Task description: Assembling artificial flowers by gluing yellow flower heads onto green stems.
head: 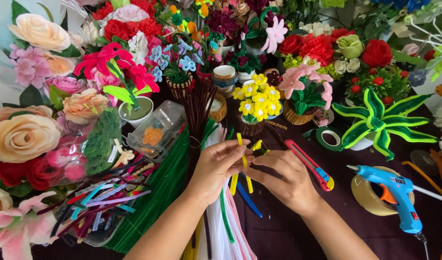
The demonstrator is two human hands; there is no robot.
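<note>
Head view: the left hand (216, 168) and right hand (286, 180) meet over the dark bench (375, 236), each grip pinched on yellow pipe cleaners (244, 163). These look thin, fuzzy and bendy, several strands crossing between the fingertips, ends poking up and down. A loose pinch could let a strand slip into the pile of green and white pipe cleaners (182, 192) below. The red utility knife (310, 163) lies just beside the right hand, a likely snag

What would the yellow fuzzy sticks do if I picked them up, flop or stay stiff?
The yellow fuzzy sticks stand straight between both hands, so they probably hold their shape. They look thin, likely very light. The finished yellow flowers suggest they bend easily.
</note>
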